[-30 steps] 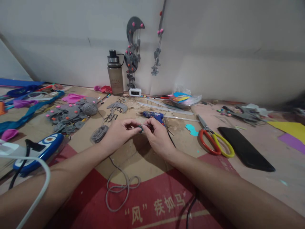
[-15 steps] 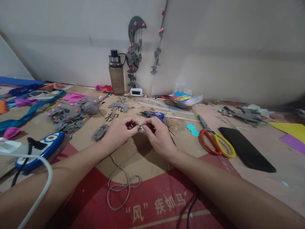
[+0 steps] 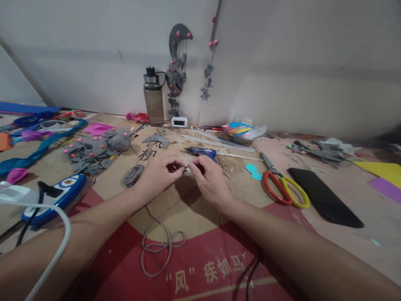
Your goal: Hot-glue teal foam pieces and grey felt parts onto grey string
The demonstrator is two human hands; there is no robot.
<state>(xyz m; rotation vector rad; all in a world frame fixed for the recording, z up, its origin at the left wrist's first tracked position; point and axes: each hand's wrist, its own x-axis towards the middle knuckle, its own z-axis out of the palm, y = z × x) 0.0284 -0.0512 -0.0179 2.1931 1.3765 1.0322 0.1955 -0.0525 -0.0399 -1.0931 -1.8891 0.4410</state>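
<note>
My left hand [image 3: 159, 173] is closed in a pinch, with a small dark green piece [image 3: 186, 169] at its fingertips; its kind is too small to make out. Close beside it, my right hand [image 3: 209, 179] also pinches, its thumb and forefinger at the same spot. What exactly the right fingers grip is hidden. Grey cord [image 3: 169, 246] lies in loose loops below the hands, and a thin strand rises from it toward them. Against my left wrist sits a wound bundle of the cord [image 3: 133, 174]. A blue hot glue gun [image 3: 202, 152] lies just behind my fingers.
Scissors with red and yellow handles [image 3: 282, 184] and a black phone [image 3: 324, 196] lie to the right. Felt pieces with pompoms [image 3: 90, 148] are heaped at left, near a blue-and-white case [image 3: 59, 196]. A bottle [image 3: 154, 104] and small clock [image 3: 179, 121] stand behind.
Both hands stay close together over the same spot, their fingertips shifting slightly around the small green piece. The view has moved a little; the things on the table lie as before.
</note>
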